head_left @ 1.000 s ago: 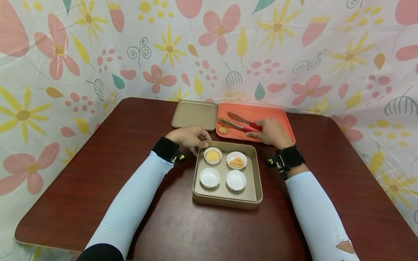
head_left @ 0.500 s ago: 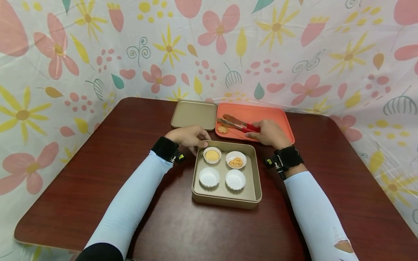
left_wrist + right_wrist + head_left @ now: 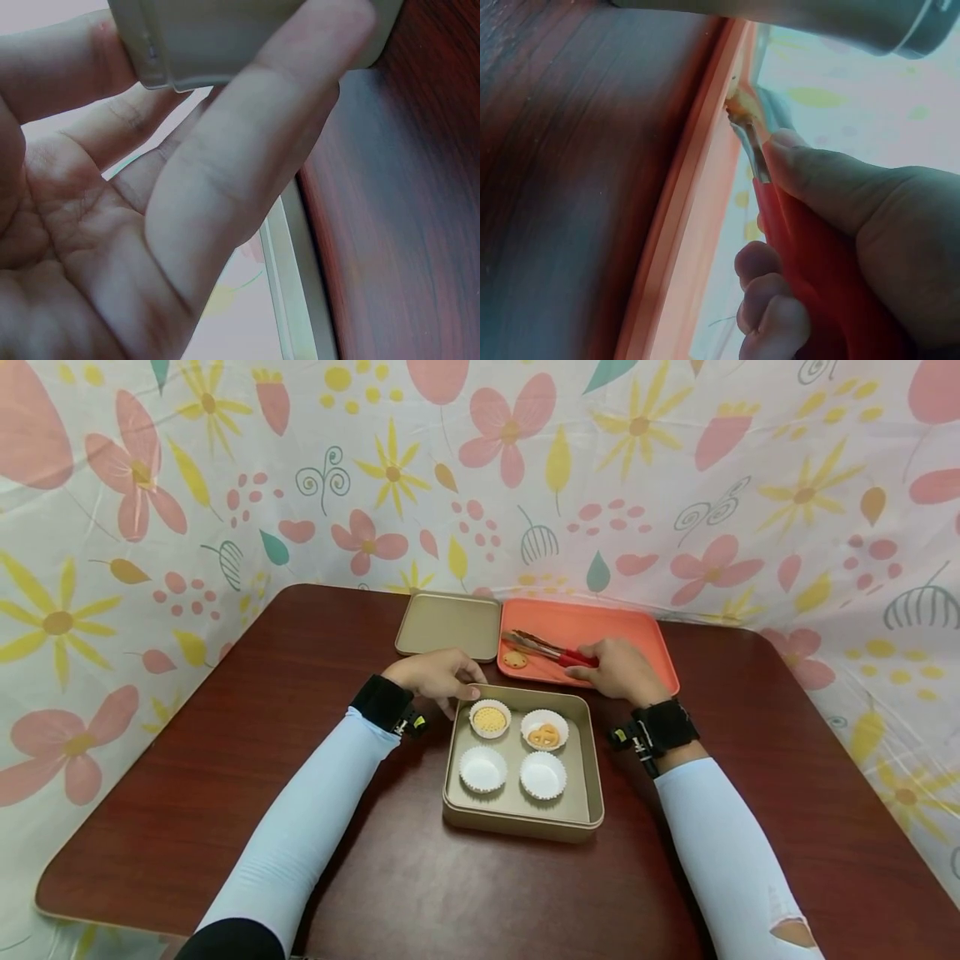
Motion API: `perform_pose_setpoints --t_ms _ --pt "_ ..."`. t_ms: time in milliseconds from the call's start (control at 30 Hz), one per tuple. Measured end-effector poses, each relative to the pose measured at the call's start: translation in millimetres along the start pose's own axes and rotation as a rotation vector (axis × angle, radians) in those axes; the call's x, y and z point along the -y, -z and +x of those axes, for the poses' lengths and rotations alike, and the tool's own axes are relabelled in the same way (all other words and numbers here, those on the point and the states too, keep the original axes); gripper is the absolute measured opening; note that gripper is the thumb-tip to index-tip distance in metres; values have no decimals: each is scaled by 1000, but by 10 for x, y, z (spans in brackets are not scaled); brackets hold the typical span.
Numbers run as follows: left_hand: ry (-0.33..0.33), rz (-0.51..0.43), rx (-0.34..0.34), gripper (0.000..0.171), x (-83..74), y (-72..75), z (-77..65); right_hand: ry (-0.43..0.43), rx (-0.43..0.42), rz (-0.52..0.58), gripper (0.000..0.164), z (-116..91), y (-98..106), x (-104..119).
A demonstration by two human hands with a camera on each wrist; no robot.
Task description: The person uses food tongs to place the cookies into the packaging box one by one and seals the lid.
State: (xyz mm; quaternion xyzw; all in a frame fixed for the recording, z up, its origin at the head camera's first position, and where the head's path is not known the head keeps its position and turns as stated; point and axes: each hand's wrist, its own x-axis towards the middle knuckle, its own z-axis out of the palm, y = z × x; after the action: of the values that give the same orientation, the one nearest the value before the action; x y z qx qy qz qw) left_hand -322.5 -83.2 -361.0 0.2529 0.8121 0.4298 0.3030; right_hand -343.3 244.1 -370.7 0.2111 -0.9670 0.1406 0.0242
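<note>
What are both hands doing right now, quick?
Left hand: closed on the far left corner of the gold tin.
Right hand: closed, holding the red-handled tongs.

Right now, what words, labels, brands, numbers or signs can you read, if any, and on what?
None: no readable text shows on the gold tin, tongs, orange tray or patterned cloth.
Wrist cameras: too small to tell whether they carry lettering.
</note>
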Motion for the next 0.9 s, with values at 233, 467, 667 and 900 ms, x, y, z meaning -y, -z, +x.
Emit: perform_pose_setpoints --t_ms 233,467,667,900 --pt "-1 -3 4 26 10 -10 10 -4 -3 6 51 -13 -9 -11" --pt "-1 3 5 26 24 -11 22 11 -21 -2 48 -20 -6 -8" --pt "1 -4 12 26 16 -4 11 20 -22 15 46 -30 12 -9" --pt "5 -13 16 27 11 5 6 40 -61 57 36 -78 151 -14"
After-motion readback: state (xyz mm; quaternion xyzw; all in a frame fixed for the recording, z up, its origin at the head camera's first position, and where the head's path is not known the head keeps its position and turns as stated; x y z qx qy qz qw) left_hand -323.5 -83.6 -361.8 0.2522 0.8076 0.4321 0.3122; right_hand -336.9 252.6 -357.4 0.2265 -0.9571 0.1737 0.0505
